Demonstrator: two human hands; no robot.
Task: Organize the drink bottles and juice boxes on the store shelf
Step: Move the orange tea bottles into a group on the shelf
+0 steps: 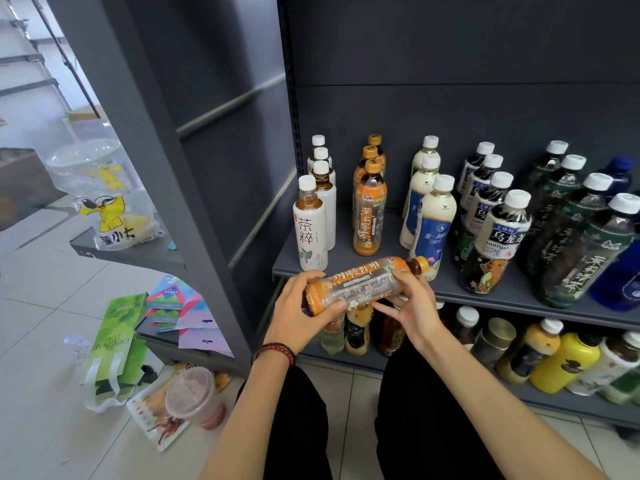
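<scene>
Head view, orange tea bottle (pixel 363 284) sideways, gripped between left hand (pixel 304 313), right hand (pixel 412 306).

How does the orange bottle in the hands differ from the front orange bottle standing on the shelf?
The held orange bottle lies sideways, cap pointing right; the front shelf bottle stands upright. The held one is gripped by the left hand and right hand; the other stands untouched, heading its row. Both have orange labels and caps.
</scene>
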